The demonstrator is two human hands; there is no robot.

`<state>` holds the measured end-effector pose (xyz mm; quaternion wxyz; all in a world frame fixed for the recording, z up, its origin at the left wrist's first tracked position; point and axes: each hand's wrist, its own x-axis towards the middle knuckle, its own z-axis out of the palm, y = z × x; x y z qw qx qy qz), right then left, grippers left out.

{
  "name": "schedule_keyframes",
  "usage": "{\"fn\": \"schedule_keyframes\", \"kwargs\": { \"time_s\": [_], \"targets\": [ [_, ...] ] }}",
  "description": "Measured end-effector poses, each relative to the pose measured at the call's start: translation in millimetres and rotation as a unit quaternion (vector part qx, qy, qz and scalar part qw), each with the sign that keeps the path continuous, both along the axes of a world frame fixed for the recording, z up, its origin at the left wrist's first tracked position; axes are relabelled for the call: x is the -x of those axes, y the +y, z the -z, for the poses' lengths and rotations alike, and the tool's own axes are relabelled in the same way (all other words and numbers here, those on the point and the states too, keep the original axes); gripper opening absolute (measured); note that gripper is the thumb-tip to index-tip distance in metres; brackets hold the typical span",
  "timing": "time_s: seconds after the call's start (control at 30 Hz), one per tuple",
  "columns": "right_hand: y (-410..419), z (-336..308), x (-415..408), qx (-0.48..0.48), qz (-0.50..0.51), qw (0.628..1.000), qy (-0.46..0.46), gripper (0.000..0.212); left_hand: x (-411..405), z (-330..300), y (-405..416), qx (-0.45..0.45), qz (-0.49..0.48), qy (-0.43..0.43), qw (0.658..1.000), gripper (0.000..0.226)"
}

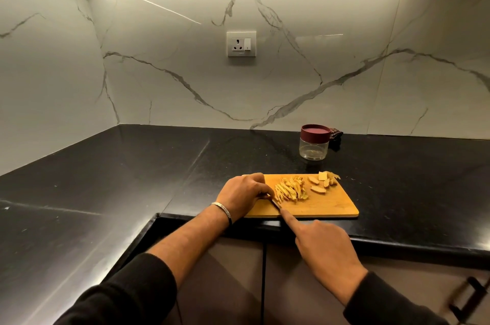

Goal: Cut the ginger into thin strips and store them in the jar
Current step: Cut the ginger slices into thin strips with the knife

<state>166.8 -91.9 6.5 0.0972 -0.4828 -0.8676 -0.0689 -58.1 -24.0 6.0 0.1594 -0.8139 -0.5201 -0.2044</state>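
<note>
A wooden cutting board (331, 205) lies at the front edge of the black counter. On it sits a pile of thin ginger strips (290, 189), with several uncut ginger slices (319, 186) to its right. My left hand (242, 192) rests on the board's left end, its curled fingertips holding a small ginger piece (266, 194) down beside the pile. My right hand (322, 242) grips a knife (275, 204) with the index finger stretched along its spine; the blade touches the board just left of the strips. The handle is hidden in the hand. A clear jar (313, 151) with a maroon lid stands behind the board.
A dark patterned object (335, 136) lies right behind the jar against the marble wall. A wall socket (241, 44) is above the counter. The black counter (132, 178) wraps round to the left. A cabinet handle (469, 298) shows at the lower right.
</note>
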Motion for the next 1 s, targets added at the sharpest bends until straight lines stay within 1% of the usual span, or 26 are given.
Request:
{"fn": "schedule_keyframes", "kwargs": {
  "time_s": [0.07, 0.13, 0.2, 0.27, 0.33, 0.4, 0.6, 0.73, 1.0],
  "targets": [
    [0.0, 1.8, 1.6, -0.001, -0.004, 1.0, 0.005, 0.061, -1.1, 0.0, 0.0, -0.005, 0.004, 0.006, 1.0, 0.026],
    [1.3, 3.3, 0.6, 0.015, -0.004, 1.0, 0.025, 0.061, -1.8, 1.7, 0.4, -0.017, 0.005, -0.022, 1.0, 0.028],
    [3.0, 3.1, -1.6, 0.05, 0.0, 0.996, 0.068, 0.06, -1.6, 3.3, -0.1, -0.017, 0.004, -0.058, 0.998, 0.021],
    [3.5, 1.5, -1.8, 0.096, 0.0, 0.987, 0.126, 0.057, 0.3, 4.6, 0.9, -0.016, 0.011, -0.074, 0.997, 0.012],
    [4.8, -0.7, 0.9, 0.139, -0.005, 0.975, 0.176, 0.054, 1.5, 5.7, 1.5, -0.013, 0.019, -0.081, 0.996, 0.01],
    [7.3, -2.7, 4.8, 0.154, -0.012, 0.968, 0.199, 0.054, 0.9, 5.6, 0.6, -0.016, 0.022, -0.086, 0.996, 0.01],
    [20.1, -6.0, 17.4, 0.187, -0.017, 0.955, 0.231, 0.052, 2.5, 6.9, 1.3, -0.018, 0.019, -0.094, 0.995, 0.008],
    [24.0, -8.6, 22.0, 0.197, -0.018, 0.949, 0.246, 0.052, 2.0, 6.9, 1.9, -0.015, 0.021, -0.084, 0.996, 0.009],
    [28.1, -12.9, 28.8, 0.198, -0.01, 0.954, 0.225, 0.053, 1.2, 6.9, 2.4, -0.029, 0.0, -0.069, 0.997, 0.008]
  ]
}}
